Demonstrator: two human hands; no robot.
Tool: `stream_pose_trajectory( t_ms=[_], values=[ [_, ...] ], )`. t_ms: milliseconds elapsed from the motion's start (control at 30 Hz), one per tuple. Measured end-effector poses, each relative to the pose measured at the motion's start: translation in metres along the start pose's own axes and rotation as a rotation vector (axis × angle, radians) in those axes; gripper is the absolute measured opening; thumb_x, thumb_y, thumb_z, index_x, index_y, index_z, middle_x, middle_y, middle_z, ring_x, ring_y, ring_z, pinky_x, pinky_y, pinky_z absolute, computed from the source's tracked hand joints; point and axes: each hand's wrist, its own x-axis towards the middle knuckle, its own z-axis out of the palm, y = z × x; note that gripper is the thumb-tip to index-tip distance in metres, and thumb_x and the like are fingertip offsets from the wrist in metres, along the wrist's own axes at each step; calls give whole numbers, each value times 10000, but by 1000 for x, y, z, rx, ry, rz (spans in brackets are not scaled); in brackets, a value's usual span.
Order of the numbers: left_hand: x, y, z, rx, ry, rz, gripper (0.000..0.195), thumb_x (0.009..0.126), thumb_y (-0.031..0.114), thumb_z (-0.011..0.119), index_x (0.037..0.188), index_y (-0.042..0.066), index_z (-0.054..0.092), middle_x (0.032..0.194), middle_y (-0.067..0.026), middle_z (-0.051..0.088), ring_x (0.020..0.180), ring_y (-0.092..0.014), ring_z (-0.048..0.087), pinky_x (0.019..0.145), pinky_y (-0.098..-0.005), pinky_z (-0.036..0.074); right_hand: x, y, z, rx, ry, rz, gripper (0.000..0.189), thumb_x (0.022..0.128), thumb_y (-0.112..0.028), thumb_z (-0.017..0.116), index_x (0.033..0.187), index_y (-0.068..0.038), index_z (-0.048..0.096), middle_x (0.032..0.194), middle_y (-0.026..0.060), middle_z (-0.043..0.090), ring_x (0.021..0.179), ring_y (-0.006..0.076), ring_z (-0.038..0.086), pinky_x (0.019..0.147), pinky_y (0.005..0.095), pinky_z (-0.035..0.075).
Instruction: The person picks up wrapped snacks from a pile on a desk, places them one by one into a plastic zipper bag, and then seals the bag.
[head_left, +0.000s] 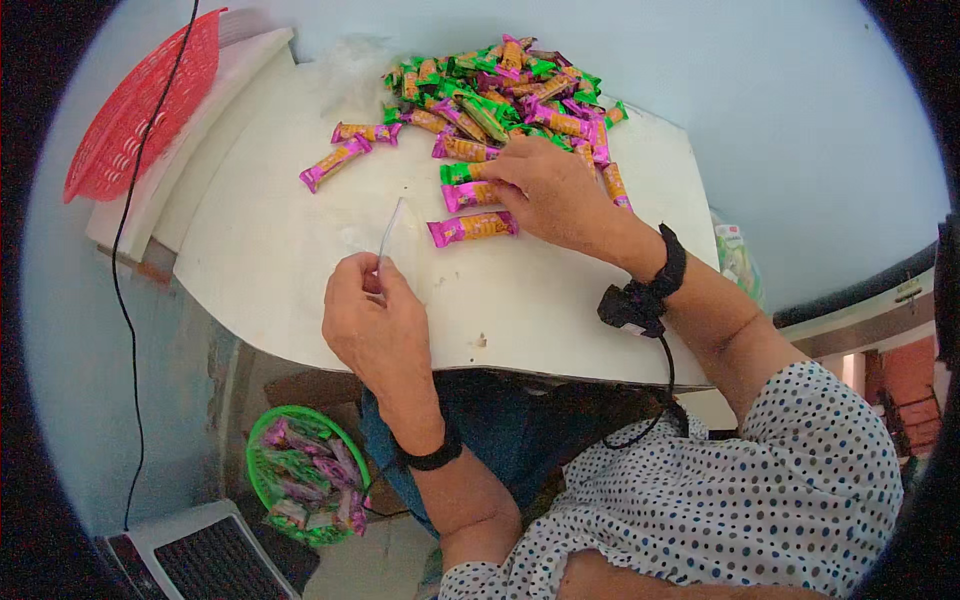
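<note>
My left hand (379, 322) pinches the edge of a clear plastic bag (396, 225) between thumb and fingers, low over the white table (517, 307). To its right, my right hand (551, 191) reaches over a short column of wrapped snack packets, its fingertips at a green-ended packet (459, 173); whether they grip it I cannot tell. Just below that lies a pink-ended packet (466, 196), partly under the fingers, and nearer me another pink-ended packet (474, 228). Behind the right hand rises a heap of green and pink packets (510, 90).
Two loose pink-ended packets (335, 161) lie left of the heap, near crumpled clear plastic (360, 75). A red plastic basket (154, 105) leans at the far left. Below the table's left edge stands a green basket (253, 469) of bagged packets. A black cable (124, 300) hangs at the left.
</note>
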Motion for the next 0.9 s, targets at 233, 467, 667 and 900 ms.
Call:
stream_pose_trajectory(
  t_ms=[233,467,667,900],
  values=[
    [-2,0,4,11,26,-26,58,804,51,648,825,-1,635,699,-123,609,583,-255,579,566,-382,456,1,-6,4,77,-88,-10,162,778,-83,683,923,-11,690,841,123,643,805,300,624,701,401,513],
    [-2,5,2,48,49,-73,101,813,74,669,884,17,625,639,-96,564,553,-232,539,544,-372,432,4,22,3,40,71,96,206,766,-124,715,942,-24,677,866,134,626,844,309,618,717,409,506],
    [-3,8,3,61,-6,-104,162,819,102,688,945,36,612,624,-90,532,558,-239,538,544,-381,427,3,15,-3,-18,-177,141,289,759,-154,721,1017,-42,655,973,142,597,959,317,591,770,419,500],
    [-6,1,7,105,16,69,83,821,80,677,874,32,634,712,-93,575,597,-244,564,553,-384,441,4,11,2,-14,-147,156,240,754,-153,708,960,-37,664,935,134,613,925,323,602,756,428,501]
  ],
)
